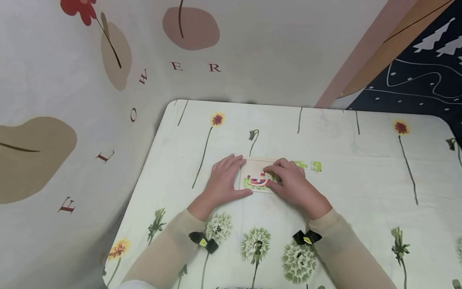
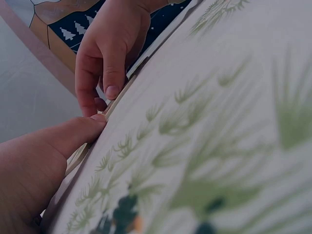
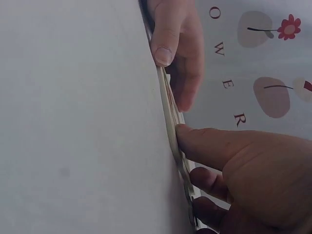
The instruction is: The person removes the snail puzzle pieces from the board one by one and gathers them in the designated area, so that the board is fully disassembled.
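Far over on the left, looking onto a pale backdrop (image 1: 90, 100) printed with dark red letters, tan blots and a red flower. Then down onto a white table cover (image 1: 353, 192), dotted with dandelions and yellow-and-red blooms. Along past a beige left sleeve (image 1: 166, 245) and a black left wrist strap (image 1: 203, 242) with a yellow mark, and up to the left hand (image 1: 225, 178): spread wide, with straight fingers by the far left corner of a wooden puzzle board (image 1: 252, 164) and a straight thumb on the near edge. Touching the board from the side, thumb well apart from fingers!

Now mid-table, lying flat on the cover between both hands: pale and plain across the far part, bright along the near part with a red, blue, white and green picture (image 1: 257, 182).

Across to the right hand (image 1: 294, 182): bent at the fingers over the board's right side, with thumb and forefinger slightly apart at the picture. Touching the board, yes, but cannot tell about a pinch on any single piece. Just beyond, onto loose green jigsaw pieces (image 1: 316, 167). Finally, far right, up to a dark panel (image 1: 408, 84) with white trees.
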{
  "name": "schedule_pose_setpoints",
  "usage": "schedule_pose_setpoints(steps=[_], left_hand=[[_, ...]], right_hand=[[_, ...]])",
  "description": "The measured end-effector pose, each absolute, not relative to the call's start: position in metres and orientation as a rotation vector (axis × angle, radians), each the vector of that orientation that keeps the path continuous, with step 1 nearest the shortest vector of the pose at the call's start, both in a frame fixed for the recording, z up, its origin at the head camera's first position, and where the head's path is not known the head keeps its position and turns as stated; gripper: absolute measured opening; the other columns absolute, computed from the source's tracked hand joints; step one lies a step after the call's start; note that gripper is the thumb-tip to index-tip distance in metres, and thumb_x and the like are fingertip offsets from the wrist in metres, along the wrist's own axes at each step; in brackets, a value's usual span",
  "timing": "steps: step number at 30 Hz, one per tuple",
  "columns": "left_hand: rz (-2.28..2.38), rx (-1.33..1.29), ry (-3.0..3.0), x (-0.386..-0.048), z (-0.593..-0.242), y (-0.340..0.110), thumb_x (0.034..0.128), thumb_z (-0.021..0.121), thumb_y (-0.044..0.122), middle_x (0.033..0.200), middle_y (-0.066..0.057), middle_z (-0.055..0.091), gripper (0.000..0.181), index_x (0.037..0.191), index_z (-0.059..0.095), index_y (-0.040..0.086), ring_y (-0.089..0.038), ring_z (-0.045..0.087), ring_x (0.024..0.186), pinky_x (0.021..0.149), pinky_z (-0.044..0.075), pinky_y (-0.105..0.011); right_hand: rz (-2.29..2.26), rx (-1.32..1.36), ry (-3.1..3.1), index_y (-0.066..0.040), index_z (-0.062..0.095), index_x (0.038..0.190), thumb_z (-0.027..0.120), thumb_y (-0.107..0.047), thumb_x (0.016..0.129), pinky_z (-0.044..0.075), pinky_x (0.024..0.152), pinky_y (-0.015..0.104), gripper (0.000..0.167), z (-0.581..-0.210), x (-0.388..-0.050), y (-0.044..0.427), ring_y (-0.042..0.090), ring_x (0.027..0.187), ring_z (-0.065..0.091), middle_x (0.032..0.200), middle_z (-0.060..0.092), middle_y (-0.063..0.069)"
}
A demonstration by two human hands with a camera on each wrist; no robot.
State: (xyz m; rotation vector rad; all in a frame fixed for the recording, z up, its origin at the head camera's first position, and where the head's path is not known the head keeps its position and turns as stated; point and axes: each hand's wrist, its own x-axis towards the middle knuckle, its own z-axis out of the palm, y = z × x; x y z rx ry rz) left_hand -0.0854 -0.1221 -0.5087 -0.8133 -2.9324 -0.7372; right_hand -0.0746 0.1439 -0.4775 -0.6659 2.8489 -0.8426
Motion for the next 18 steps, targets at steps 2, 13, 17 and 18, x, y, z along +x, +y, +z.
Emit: schedule_pose_setpoints(steps=[2,13,17,18], left_hand=[[-0.743,-0.818,-2.927,-0.0861,-0.5085,-0.1225,0.0800,0.088,0.060,0.165,-0.010,0.045,0.099,0.155,0.050,0.009,-0.033,0.032,0.156,0.122,0.029,-0.057],[-0.748,-0.821,-2.915,-0.0858,-0.5094,-0.1223,0.0805,0.088,0.059,0.165,-0.010,0.045,0.097,0.155,0.051,0.009,-0.034,0.031,0.156,0.122,0.028,-0.058],[-0.740,-0.821,-2.920,-0.0858,-0.5096,-0.1224,0.0804,0.087,0.060,0.165,-0.010,0.045,0.098,0.155,0.051,0.009,-0.033,0.032,0.156,0.122,0.028,-0.058],[-0.742,-0.822,-2.920,-0.0858,-0.5096,-0.1224,0.0804,0.087,0.060,0.165,-0.010,0.045,0.097,0.155,0.051,0.009,-0.034,0.031,0.156,0.122,0.028,-0.058]], right_hand=[[-0.836,-0.645,2.830,-0.016,0.073,0.135,0.082,-0.023,0.097,0.037,0.085,0.052,0.040,-0.4769,-0.0766,0.1439,0.026,0.095,0.050,0.119,0.060,0.005],[-0.879,-0.617,2.839,-0.016,0.074,0.133,0.083,-0.021,0.096,0.037,0.087,0.054,0.039,-0.4791,-0.0754,0.1441,0.026,0.097,0.051,0.120,0.061,0.005],[-0.903,-0.592,2.833,-0.016,0.074,0.133,0.084,-0.020,0.095,0.036,0.088,0.056,0.039,-0.4797,-0.0747,0.1442,0.026,0.097,0.051,0.119,0.061,0.005],[-0.905,-0.591,2.834,-0.016,0.074,0.133,0.084,-0.020,0.095,0.036,0.088,0.056,0.039,-0.4799,-0.0747,0.1444,0.027,0.098,0.051,0.119,0.061,0.005]])
